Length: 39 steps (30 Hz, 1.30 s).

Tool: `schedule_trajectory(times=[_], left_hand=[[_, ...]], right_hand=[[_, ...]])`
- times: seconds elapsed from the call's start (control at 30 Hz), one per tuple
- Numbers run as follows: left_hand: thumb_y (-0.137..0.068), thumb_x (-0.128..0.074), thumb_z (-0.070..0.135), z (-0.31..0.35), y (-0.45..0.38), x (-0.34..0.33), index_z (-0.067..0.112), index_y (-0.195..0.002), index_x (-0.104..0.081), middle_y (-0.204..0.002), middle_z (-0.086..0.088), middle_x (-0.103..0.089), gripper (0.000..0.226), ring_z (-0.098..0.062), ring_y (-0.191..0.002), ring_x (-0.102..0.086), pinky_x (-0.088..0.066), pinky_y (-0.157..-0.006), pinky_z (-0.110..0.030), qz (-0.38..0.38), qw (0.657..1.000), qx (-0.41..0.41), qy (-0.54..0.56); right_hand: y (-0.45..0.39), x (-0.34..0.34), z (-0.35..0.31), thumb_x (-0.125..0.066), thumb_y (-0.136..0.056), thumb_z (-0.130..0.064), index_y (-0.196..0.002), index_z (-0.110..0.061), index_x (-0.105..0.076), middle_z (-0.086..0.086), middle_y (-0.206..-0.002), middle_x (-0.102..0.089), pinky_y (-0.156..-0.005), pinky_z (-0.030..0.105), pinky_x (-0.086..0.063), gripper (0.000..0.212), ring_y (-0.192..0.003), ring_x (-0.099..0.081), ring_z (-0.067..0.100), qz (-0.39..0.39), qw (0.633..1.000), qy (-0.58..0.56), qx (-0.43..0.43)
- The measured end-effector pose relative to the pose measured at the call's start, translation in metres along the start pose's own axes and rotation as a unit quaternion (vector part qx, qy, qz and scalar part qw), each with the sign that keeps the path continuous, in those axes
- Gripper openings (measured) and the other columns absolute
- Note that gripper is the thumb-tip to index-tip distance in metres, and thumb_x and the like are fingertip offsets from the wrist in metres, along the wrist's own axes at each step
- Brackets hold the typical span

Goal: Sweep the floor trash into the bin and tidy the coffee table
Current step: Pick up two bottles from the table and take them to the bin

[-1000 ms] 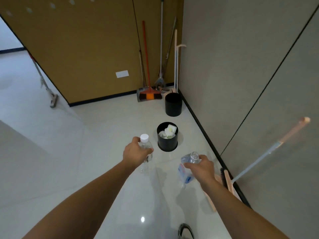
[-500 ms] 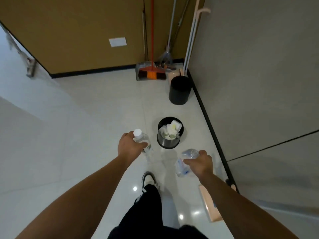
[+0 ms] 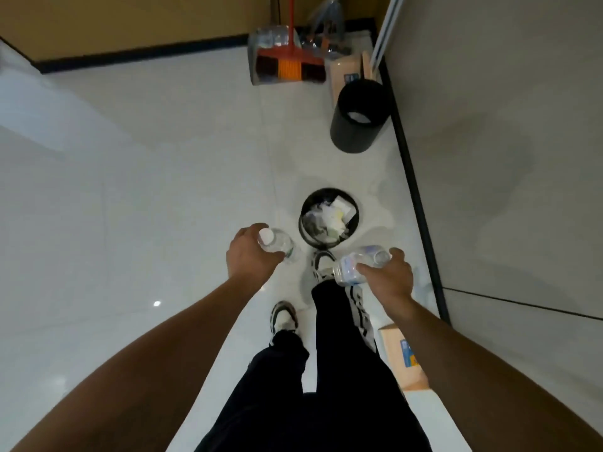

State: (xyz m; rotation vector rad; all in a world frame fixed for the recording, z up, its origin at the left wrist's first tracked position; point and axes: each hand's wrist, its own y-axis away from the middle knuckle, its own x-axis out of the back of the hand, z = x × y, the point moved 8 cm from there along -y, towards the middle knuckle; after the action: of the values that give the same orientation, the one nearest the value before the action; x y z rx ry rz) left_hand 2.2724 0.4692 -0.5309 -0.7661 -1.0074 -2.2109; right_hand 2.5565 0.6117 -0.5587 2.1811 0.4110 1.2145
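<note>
Near bin (image 3: pixel 329 220), left hand (image 3: pixel 251 256) fingers clasping capped bottle (image 3: pixel 277 244), right hand (image 3: pixel 388 275) fingers grasping uncapped bottle (image 3: pixel 355 264)

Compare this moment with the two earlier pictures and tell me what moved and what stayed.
The person has walked up to the near bin, which now lies just ahead of the forward shoe; the view has tipped down, and the broom leaning at the right wall has left view. Nothing was let go: the left hand still grips the capped bottle, and the right hand still grips the other bottle. The far bin stays put.
</note>
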Motion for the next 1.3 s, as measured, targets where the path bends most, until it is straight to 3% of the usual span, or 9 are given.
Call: schedule_trajectory(times=[0.3, 0.5, 0.63, 0.8, 0.9, 1.03, 1.17, 1.3], left_hand=[[-0.064, -0.087, 0.035, 0.007, -0.093, -0.094, 0.027, -0.119, -0.059, -0.111, 0.005, -0.061, 0.062, -0.019, -0.097, -0.062, -0.053, -0.087, -0.041, 0.009, 0.994, 0.104, 0.033], [-0.064, -0.088, 0.034, 0.027, -0.177, -0.147, 0.031, -0.117, -0.059, -0.110, 0.009, -0.060, 0.060, -0.012, -0.092, -0.059, -0.051, -0.083, -0.031, 0.025, 0.996, 0.076, 0.028], [-0.065, -0.088, 0.029, 0.021, -0.214, -0.181, 0.030, -0.120, -0.059, -0.111, 0.012, -0.058, 0.062, -0.012, -0.095, -0.057, -0.045, -0.082, -0.023, 0.012, 0.998, 0.061, 0.005], [-0.067, -0.087, 0.016, -0.002, -0.227, -0.226, 0.019, -0.125, -0.060, -0.120, 0.002, -0.059, 0.063, -0.018, -0.100, -0.058, -0.054, -0.086, -0.038, -0.005, 0.999, 0.025, -0.020], [-0.068, -0.086, 0.016, -0.018, -0.224, -0.249, 0.019, -0.127, -0.057, -0.125, 0.002, -0.057, 0.066, -0.018, -0.105, -0.058, -0.052, -0.087, -0.032, -0.042, 0.998, 0.019, -0.050], [-0.070, -0.085, 0.029, -0.031, -0.207, -0.271, 0.024, -0.140, -0.044, -0.139, 0.001, -0.052, 0.082, -0.019, -0.125, -0.048, -0.033, -0.091, -0.025, -0.148, 0.984, 0.036, -0.093], [-0.072, -0.083, 0.038, -0.032, -0.202, -0.247, 0.023, -0.146, -0.038, -0.145, -0.003, -0.048, 0.089, -0.023, -0.133, -0.042, -0.035, -0.104, -0.034, -0.154, 0.978, 0.082, -0.113], [-0.072, -0.083, 0.040, -0.013, -0.197, -0.205, 0.025, -0.143, -0.041, -0.140, -0.004, -0.052, 0.084, -0.024, -0.129, -0.046, -0.040, -0.102, -0.040, -0.132, 0.980, 0.094, -0.113]], right_hand=[[-0.136, -0.039, -0.033, -0.081, -0.076, -0.043, -0.136, -0.013, -0.048, 0.011, -0.124, -0.058, -0.084, 0.035, -0.045, 0.074, -0.110, -0.057, 0.029, -0.004, 0.999, -0.033, -0.009], [-0.228, -0.080, -0.062, -0.076, -0.078, -0.053, -0.132, -0.012, -0.050, 0.011, -0.117, -0.061, -0.075, 0.029, -0.040, 0.073, -0.092, -0.050, 0.018, -0.004, 0.999, -0.013, 0.046], [-0.266, -0.111, -0.063, -0.080, -0.076, -0.045, -0.132, -0.012, -0.049, 0.013, -0.120, -0.059, -0.072, 0.026, -0.039, 0.072, -0.089, -0.048, 0.015, -0.014, 0.997, 0.015, 0.071], [-0.286, -0.153, -0.045, -0.083, -0.077, -0.033, -0.126, -0.018, -0.046, 0.011, -0.117, -0.055, -0.079, 0.035, -0.054, 0.064, -0.100, -0.059, 0.028, -0.065, 0.988, 0.085, 0.110], [-0.291, -0.170, -0.030, -0.084, -0.076, -0.030, -0.131, -0.017, -0.043, 0.012, -0.120, -0.055, -0.085, 0.039, -0.056, 0.070, -0.108, -0.059, 0.030, -0.082, 0.986, 0.107, 0.099], [-0.285, -0.176, -0.016, -0.085, -0.073, -0.040, -0.142, -0.016, -0.035, 0.014, -0.129, -0.052, -0.089, 0.037, -0.048, 0.089, -0.116, -0.054, 0.032, -0.123, 0.980, 0.140, 0.076], [-0.270, -0.158, -0.020, -0.084, -0.073, -0.044, -0.146, -0.017, -0.033, 0.014, -0.137, -0.047, -0.095, 0.039, -0.044, 0.092, -0.123, -0.049, 0.033, -0.143, 0.975, 0.157, 0.072], [-0.250, -0.133, -0.041, -0.078, -0.078, -0.046, -0.147, -0.017, -0.034, 0.013, -0.139, -0.046, -0.097, 0.037, -0.042, 0.087, -0.125, -0.046, 0.032, -0.152, 0.962, 0.199, 0.112]])
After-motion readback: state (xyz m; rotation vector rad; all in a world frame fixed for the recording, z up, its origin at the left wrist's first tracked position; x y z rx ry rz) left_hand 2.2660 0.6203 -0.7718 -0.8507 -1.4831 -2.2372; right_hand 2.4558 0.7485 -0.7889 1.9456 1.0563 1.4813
